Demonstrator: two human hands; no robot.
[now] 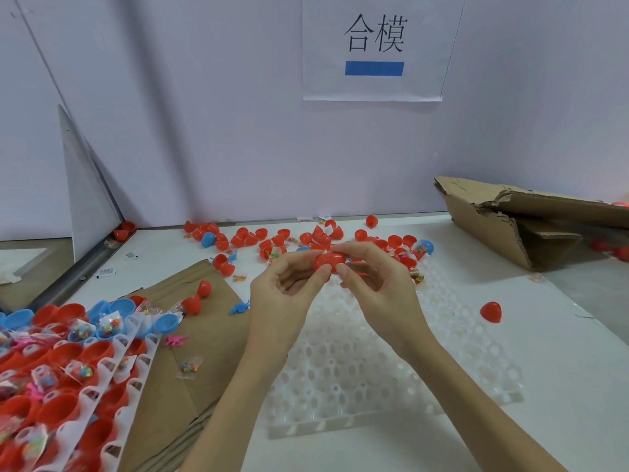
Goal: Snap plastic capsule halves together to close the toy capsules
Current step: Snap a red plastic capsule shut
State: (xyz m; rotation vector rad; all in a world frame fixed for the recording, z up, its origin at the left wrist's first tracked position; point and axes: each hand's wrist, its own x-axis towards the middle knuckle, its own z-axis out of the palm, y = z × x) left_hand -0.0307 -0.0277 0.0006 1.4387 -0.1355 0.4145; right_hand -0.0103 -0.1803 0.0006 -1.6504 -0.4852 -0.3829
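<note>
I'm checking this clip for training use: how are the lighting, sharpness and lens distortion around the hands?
Head view: light is soft and even, with only faint shadows under the forearms; the left hand, right hand and the red capsule they pinch are reasonably sharp; the white tray looks washed out, its cells hard to read; wide-angle bending shows in the wall edges at the left.

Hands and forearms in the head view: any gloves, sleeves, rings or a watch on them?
No. The left hand and right hand are bare, with no gloves. Both forearms are uncovered down to the frame's bottom edge, so no sleeves show. No watch, wristband or ring is visible. The fingernails look short and unpainted.
</note>
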